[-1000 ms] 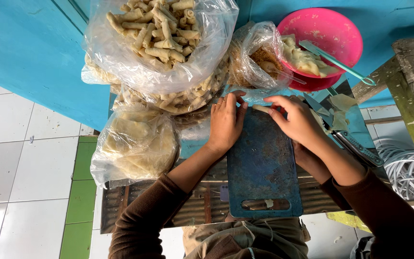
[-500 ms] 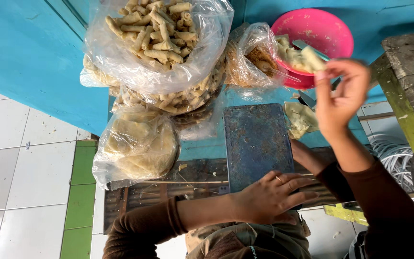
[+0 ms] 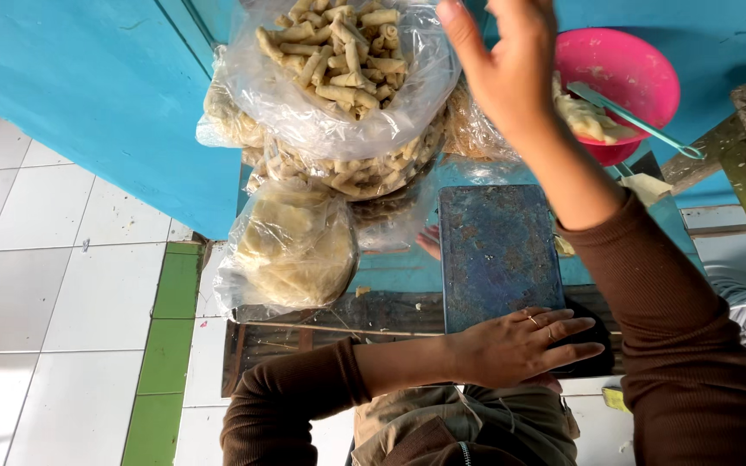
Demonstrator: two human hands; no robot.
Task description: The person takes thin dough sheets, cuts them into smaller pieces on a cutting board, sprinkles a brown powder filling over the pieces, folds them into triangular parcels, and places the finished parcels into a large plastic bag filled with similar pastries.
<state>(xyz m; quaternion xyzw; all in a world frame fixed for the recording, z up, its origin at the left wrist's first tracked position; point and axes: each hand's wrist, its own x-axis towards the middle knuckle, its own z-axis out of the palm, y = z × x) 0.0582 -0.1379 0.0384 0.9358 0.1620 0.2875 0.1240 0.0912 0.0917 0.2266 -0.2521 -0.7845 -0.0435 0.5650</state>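
Blue cutting board point(image 3: 498, 255), pinned under flat, spread left hand point(image 3: 520, 345); raised, loosely open, empty right hand point(image 3: 502, 65) could knock the near roll bag point(image 3: 343, 69).

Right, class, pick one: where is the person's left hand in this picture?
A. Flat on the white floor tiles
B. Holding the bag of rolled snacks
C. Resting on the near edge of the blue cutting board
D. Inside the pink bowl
C: the left hand lies with fingers spread on the near edge of the blue cutting board, while the right hand is raised in front of the bag of rolled snacks.
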